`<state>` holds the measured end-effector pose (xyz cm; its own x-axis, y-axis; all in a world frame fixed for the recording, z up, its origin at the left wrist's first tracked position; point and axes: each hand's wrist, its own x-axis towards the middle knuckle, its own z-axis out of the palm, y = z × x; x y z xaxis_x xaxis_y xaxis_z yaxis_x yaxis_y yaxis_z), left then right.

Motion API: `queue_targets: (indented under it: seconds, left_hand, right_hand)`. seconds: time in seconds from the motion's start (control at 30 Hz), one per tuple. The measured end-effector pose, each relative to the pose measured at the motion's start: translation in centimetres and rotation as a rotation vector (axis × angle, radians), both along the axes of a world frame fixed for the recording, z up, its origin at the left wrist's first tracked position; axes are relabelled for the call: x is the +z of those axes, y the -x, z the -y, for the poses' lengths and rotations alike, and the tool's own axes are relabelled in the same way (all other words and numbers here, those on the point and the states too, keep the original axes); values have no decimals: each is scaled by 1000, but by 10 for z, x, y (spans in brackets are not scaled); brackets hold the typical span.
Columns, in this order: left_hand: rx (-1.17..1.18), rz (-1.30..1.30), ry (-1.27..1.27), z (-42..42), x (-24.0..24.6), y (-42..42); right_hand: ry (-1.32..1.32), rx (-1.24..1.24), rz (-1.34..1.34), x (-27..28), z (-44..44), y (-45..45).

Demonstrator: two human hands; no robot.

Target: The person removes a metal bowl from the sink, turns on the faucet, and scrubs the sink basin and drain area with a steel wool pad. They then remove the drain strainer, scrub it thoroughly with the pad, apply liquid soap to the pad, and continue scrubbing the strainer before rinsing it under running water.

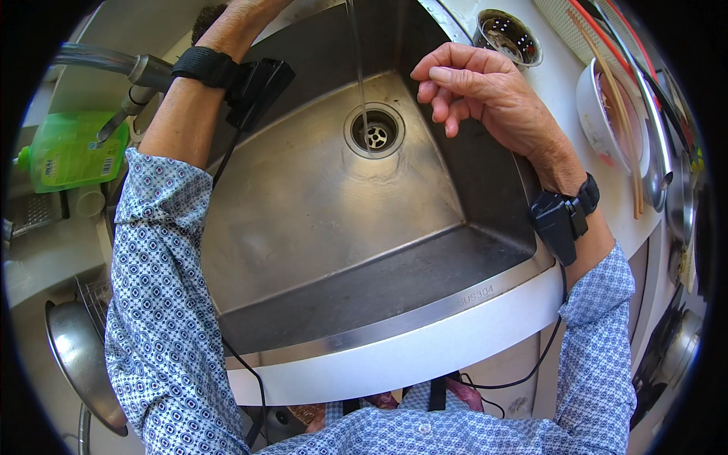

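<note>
A stainless steel sink basin (318,210) lies before me, with a thin stream of water (358,62) falling to its drain (376,135). My right hand (469,85) hovers over the basin's right wall with fingers loosely curled and nothing between them. Just beyond it stands a small metal bowl (508,38) with dark residue. My left forearm reaches across the basin's left side to the top edge of the picture; only the back part of my left hand (256,11) shows, its fingers cut off. A dark, rough scrubber-like thing (206,24) sits beside the left wrist.
A metal faucet fitting (151,74) and a green detergent bottle (79,151) are at left. On the right counter are a white bowl (591,122), wooden chopsticks (617,108), a ladle (657,153) and a perforated basket (560,28). A large metal bowl (82,364) stands lower left. Black cables hang from both wrists.
</note>
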<state>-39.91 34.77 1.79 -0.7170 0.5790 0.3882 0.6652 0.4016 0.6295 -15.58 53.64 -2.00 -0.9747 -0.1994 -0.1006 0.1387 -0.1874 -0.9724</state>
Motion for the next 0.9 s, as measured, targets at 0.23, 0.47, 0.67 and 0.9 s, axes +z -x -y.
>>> queue_targets:
  seconds: [0.23, 0.47, 0.67, 0.9]
  left_hand:
    - [-27, -149, -140, -2, -7, -5]
    - [-6, -167, -98, -2, 6, -28]
    - [14, 10, -117, -3, 10, -35]
    - [15, -44, -106, 1, 13, -43]
  right_hand:
    - [-12, 3, -2, 2, 0, 0]
    - [-36, 5, -16, 3, 0, -1]
    - [-50, 40, -27, 2, -3, 1]
    - [-97, 41, -1, 0, -2, 1]
